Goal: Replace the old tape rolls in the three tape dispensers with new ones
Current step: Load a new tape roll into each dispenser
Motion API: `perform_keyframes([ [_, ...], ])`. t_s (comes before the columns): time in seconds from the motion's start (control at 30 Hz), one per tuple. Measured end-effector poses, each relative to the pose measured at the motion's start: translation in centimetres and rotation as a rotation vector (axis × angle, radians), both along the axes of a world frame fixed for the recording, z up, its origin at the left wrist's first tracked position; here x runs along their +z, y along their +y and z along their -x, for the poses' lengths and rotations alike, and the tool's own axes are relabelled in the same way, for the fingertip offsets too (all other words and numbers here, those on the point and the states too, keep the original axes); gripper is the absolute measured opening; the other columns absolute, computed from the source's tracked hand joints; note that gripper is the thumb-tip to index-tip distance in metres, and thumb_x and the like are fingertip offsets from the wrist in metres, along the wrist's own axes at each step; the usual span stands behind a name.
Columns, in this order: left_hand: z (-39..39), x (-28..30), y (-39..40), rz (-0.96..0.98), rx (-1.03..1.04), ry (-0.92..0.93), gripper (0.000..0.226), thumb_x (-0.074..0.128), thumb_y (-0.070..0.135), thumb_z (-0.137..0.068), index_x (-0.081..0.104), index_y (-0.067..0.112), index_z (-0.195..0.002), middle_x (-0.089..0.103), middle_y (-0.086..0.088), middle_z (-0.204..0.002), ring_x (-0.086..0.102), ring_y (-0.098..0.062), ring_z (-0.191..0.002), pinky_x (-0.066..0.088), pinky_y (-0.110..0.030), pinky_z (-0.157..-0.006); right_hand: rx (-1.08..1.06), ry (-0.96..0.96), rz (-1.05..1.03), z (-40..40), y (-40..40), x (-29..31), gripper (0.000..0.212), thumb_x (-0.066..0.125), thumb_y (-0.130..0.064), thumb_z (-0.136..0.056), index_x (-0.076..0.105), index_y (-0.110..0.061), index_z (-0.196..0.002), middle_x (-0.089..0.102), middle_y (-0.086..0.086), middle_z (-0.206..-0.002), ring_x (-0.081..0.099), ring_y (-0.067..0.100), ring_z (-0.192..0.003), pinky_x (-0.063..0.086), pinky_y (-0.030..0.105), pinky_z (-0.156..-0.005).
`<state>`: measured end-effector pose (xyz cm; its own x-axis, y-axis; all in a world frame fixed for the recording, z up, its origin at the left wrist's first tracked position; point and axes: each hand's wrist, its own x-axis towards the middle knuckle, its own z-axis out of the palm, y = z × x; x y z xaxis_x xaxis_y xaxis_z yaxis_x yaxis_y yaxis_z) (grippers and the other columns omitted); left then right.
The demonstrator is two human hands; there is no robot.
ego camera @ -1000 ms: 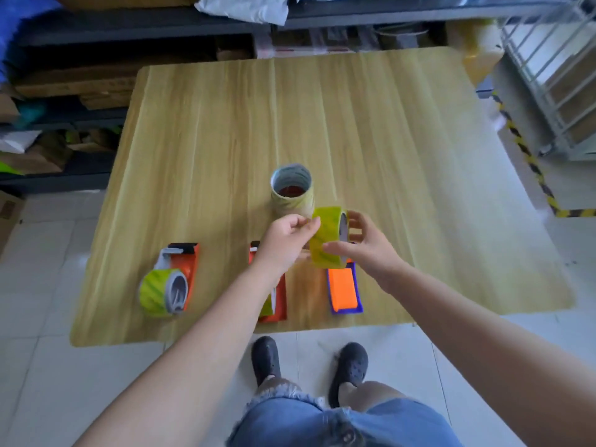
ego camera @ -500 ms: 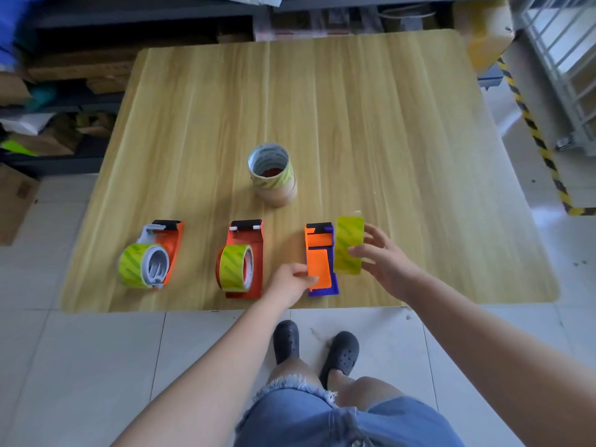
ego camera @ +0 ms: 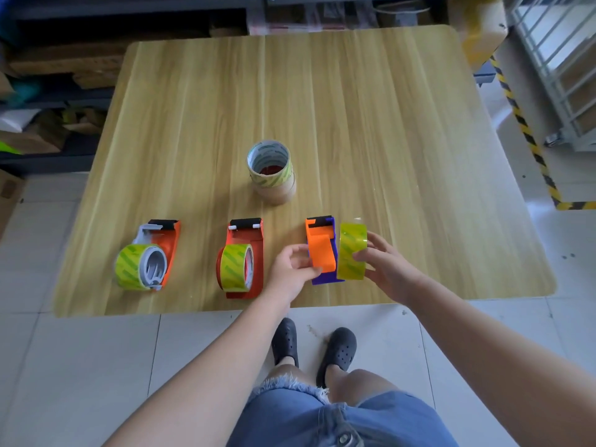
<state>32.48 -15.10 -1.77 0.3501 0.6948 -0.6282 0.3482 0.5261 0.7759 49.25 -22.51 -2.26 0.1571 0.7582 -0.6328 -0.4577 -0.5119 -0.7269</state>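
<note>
- Three dispensers line the counter's [ego camera: 354, 124] near edge.
- My right hand [ego camera: 383, 269] grips a yellow-green tape roll [ego camera: 352, 256] beside the purple-orange dispenser [ego camera: 321, 250].
- My left hand [ego camera: 290, 272] pinches that dispenser's orange part.

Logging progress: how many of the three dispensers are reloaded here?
Two look done: the left dispenser and middle dispenser each carry a green roll. In hand: right hand holds a green roll beside the purple-orange dispenser, steadied by the left hand. Left: seating that roll.
</note>
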Motion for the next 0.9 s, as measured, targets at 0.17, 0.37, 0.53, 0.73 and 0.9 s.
perform_keyframes([
  [0.17,-0.4,1.1,1.8,0.015,0.043,-0.103,0.025,0.061,-0.004,-0.084,0.055,0.017,-0.096,0.065,-0.004,-0.086,0.063,-0.017,-0.08,0.05,-0.033,-0.087,0.044,0.003,0.0,0.4,0.0,-0.2,0.071,0.064,-0.011,-0.064,0.044,-0.016,-0.132,0.06,0.007,-0.115,0.059,0.024,-0.104,0.047,0.04,-0.091],
  [0.37,-0.6,1.6,2.4,0.063,0.055,-0.15,0.021,0.06,0.001,-0.087,0.054,0.013,-0.103,0.065,-0.007,-0.088,0.065,-0.017,-0.081,0.054,-0.027,-0.079,0.056,0.0,-0.032,0.6,1.1,-0.1,0.065,0.064,-0.01,-0.065,0.047,-0.019,-0.127,0.061,0.003,-0.111,0.061,0.02,-0.101,0.047,0.036,-0.09],
  [0.53,-0.7,0.8,2.0,0.119,0.058,-0.124,0.019,0.053,0.001,-0.091,0.051,0.011,-0.107,0.066,-0.006,-0.088,0.065,-0.018,-0.079,0.056,-0.029,-0.076,0.099,0.015,-0.007,0.7,2.0,-0.5,0.078,0.067,-0.012,-0.063,0.041,-0.017,-0.136,0.058,0.006,-0.12,0.058,0.022,-0.108,0.044,0.04,-0.098],
  [0.73,-0.4,-1.1,1.5,0.149,-0.013,0.013,0.019,0.051,-0.003,-0.089,0.054,0.009,-0.103,0.066,-0.019,-0.107,0.066,-0.025,-0.092,0.057,-0.029,-0.075,0.187,0.019,0.005,2.0,2.3,-1.0,0.084,0.067,-0.005,-0.061,0.037,-0.014,-0.139,0.048,0.011,-0.133,0.06,0.022,-0.106,0.057,0.028,-0.079],
  [0.9,-0.1,-2.1,1.1,0.128,-0.067,0.056,0.024,0.044,-0.007,-0.088,0.055,0.015,-0.09,0.063,-0.015,-0.099,0.064,-0.022,-0.09,0.056,-0.024,-0.071,0.206,0.031,0.041,2.6,1.9,-1.7,0.088,0.067,-0.005,-0.06,0.034,-0.016,-0.141,0.046,0.01,-0.136,0.056,0.023,-0.113,0.056,0.026,-0.078],
])
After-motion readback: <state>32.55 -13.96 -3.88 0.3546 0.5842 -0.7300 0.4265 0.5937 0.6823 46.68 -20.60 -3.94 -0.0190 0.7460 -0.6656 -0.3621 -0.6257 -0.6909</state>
